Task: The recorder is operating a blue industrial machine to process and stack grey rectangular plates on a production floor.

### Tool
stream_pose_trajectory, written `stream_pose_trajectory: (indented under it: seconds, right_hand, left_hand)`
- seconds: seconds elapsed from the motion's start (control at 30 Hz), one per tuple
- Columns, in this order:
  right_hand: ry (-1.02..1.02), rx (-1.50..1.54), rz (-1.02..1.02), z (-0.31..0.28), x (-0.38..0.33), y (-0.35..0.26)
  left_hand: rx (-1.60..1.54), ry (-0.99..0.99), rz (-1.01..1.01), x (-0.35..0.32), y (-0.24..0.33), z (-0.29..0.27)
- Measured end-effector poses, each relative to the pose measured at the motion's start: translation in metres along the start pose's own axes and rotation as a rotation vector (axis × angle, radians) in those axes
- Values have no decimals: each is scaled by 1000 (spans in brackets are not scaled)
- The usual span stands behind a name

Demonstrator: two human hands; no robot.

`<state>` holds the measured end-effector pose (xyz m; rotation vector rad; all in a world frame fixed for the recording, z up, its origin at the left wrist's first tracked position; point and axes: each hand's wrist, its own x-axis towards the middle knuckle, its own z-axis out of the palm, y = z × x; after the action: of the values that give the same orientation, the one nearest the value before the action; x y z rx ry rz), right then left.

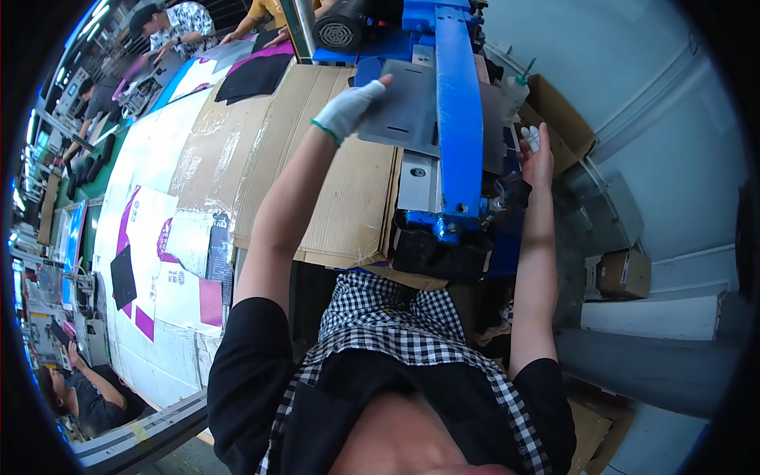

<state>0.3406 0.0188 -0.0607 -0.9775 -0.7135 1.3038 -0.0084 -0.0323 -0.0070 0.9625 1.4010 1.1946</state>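
My left hand [348, 111], in a white glove with a green cuff and a bare fingertip showing, grips the left edge of a grey translucent plastic sheet [408, 107] with narrow slots. The sheet lies on the bed of a blue machine [459, 119], partly under its long beam. More grey sheet [492, 131] shows on the beam's right side; whether it is the same piece is hidden. My right hand [538, 158] is raised just right of the machine, white coverings on some fingers. Its fingers are extended beside the grey sheet, and no object shows in it.
Flattened cardboard [348, 198] covers the table left of the machine. Black sheets [253, 77] lie farther left. A black motor [339, 32] sits behind. At right stand a bottle [514, 93] and an open carton [564, 119]. Other people work along the left side.
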Motion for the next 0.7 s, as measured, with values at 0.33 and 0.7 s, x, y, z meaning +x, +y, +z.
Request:
stream_pose_trajectory:
  seconds: [0.33,0.7]
  right_hand:
    - [-15,-13,-51,3,-10,-27]
    - [-1016,229,49,40,-54,-106]
  left_hand:
    - [-229,49,175,-16,15,-65]
    - [-201,89,463,-82,119,23]
